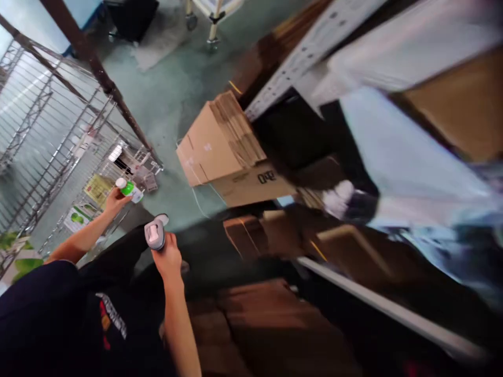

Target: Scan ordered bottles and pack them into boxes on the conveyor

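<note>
Left hand [115, 202]: grip closed round white-and-green bottle [133, 192], white cap showing, tilted, by edge of wire rack [24, 132]
Yellowish package [97, 188] in rack, near left hand
Right hand [168, 257]: grip wrapped round grey handheld device [154, 234], near bottle but apart from it
Flattened cardboard stack [214, 149] beyond right hand, beside shelving upright [302, 55]

Open floor [168, 94] ahead, wire rack [43, 149] just beside bottle [130, 189], cartons [220, 144] at right.
</note>
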